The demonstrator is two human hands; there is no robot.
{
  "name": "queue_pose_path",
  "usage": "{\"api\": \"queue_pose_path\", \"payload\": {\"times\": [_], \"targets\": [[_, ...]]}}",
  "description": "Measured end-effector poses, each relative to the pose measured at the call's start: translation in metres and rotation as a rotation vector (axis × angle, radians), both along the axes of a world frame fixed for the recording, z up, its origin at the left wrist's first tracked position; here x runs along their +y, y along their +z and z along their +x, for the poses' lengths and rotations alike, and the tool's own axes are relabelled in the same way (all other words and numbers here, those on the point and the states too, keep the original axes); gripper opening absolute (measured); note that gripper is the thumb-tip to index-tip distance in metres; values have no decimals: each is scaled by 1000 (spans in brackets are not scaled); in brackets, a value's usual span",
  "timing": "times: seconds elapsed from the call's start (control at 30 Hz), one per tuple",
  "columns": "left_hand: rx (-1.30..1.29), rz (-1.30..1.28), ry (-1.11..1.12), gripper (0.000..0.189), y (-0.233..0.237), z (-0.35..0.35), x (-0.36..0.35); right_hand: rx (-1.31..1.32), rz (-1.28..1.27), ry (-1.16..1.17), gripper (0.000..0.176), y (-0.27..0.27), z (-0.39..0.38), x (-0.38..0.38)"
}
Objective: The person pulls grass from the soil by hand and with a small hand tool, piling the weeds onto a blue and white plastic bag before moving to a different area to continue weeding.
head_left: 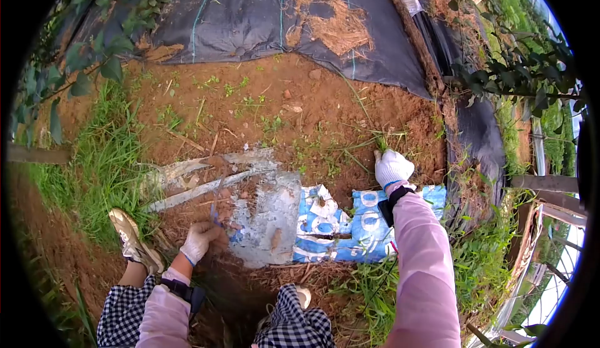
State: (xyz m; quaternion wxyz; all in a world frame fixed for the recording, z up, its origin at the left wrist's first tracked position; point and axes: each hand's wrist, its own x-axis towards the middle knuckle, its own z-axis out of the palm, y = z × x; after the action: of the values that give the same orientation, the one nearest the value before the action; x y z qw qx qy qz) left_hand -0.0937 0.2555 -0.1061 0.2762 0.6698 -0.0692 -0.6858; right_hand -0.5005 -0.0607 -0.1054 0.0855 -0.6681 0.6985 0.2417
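Observation:
My right hand [394,167], in a white knit glove, is closed at the base of a tuft of green weeds [382,142] at the right of the bare soil. Long thin stems trail from the tuft to the left. My left hand [199,240], in a soiled white glove, is low over the ground at the left, its fingers curled together. A thin bluish strip [215,213] shows just above its fingertips; I cannot tell what the hand holds. Close to the hands lie a worn grey plastic sheet [284,210] and a blue-and-white printed sheet [369,229].
Black ground cover [244,17] spans the far side, with dry straw [340,26] and a wooden pole [412,29] on it. Tall grass [106,160] grows at the left. Leafy branches [525,76] hang in at both upper sides. My shoe [134,238] stands at the lower left.

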Motion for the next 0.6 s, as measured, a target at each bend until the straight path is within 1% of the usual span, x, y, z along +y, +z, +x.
{"api": "queue_pose_path", "payload": {"times": [0.07,0.1,0.13,0.2,0.23,0.27,0.33,0.37,0.47,0.5,0.53,0.57,0.6], "targets": [[31,-14,3,25,1,1,0,10,25,81,42,-11,10,12],[49,-19,4,25,2,1,-1,-90,1,220,39,-15,10,25],[43,-19,7,25,1,2,0,-91,121,357,34,9,24,37],[42,-15,-2,25,0,1,-1,26,271,512,33,26,23,47],[27,-11,-11,24,1,0,-4,104,253,421,37,29,14,42],[8,-7,-14,24,3,1,-5,174,266,181,41,37,6,29],[7,-2,-6,23,3,-2,-2,212,232,-64,46,43,-19,18],[22,-5,-7,23,1,0,-1,202,242,-71,43,41,-31,18],[36,-25,-3,23,1,1,-3,126,213,47,39,23,-35,23],[37,-28,-3,23,3,1,-3,52,72,38,41,18,-28,30],[36,-21,4,23,4,1,-5,-11,96,37,43,15,-22,38],[37,-11,13,23,6,1,-5,-16,249,-14,43,16,-24,32],[37,-1,23,23,5,-1,-6,-96,293,280,45,44,20,71]]}}
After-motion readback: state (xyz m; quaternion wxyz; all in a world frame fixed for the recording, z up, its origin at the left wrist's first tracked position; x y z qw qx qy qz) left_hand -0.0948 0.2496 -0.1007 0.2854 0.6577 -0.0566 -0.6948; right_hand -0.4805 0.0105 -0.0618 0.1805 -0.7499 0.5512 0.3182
